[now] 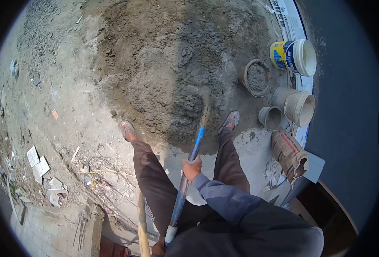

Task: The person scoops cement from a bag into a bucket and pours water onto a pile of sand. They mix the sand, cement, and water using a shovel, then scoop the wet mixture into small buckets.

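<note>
I stand over a wide pile of wet grey mortar (172,64) on the ground, with my sandalled feet at its near edge. A shovel with a blue handle (196,143) runs from my body down into the pile, and its blade (205,105) is sunk in the mix. My right hand (192,167), in a blue-grey sleeve, grips the handle at mid-length. My left hand (158,247) holds the handle's white upper end close to my body, and only part of that hand shows. A wooden pole (142,222) stands beside my left leg.
Right of the pile stand a white, yellow and blue bucket (294,55), a round pan of mortar (256,77), a beige bucket (300,108) and a small pot (270,118). A torn cement bag (290,155) lies nearby. Rubble and tile scraps (39,165) lie left, above a brick wall (52,229).
</note>
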{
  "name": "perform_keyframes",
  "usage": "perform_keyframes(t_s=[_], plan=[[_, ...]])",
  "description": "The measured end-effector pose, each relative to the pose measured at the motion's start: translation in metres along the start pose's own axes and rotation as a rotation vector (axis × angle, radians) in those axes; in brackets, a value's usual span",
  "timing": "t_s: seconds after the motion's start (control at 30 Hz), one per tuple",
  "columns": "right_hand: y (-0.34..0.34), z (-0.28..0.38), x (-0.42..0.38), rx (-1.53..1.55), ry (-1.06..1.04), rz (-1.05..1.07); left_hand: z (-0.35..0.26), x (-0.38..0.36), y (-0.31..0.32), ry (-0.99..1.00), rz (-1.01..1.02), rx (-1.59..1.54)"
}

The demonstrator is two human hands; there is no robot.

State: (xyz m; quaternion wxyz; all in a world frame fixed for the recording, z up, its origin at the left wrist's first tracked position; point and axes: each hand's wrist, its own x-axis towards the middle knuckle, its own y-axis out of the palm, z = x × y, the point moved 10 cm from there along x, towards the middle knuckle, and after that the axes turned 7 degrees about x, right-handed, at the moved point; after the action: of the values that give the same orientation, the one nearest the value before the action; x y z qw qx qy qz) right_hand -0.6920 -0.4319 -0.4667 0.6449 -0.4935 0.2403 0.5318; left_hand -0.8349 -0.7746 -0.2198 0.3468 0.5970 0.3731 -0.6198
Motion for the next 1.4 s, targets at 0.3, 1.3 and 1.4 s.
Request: perform_keyframes(t_s=[0.3,1.3,1.4], plan=[[0.052,0.041,0.152,-0.291,-0.104,-0.047,-0.197,0.067,-0.08,0.341,-0.202,-0.317],[0.08,-0.012,0.042,-0.166,0.115,0.069,-0.089,0.026,-0.087,0.028,-0.166,-0.126],[0.099,0.032,0.078,-0.306,0.016,0.123,-0.135,0.05,-0.1,0.195,-0.176,-0.328]])
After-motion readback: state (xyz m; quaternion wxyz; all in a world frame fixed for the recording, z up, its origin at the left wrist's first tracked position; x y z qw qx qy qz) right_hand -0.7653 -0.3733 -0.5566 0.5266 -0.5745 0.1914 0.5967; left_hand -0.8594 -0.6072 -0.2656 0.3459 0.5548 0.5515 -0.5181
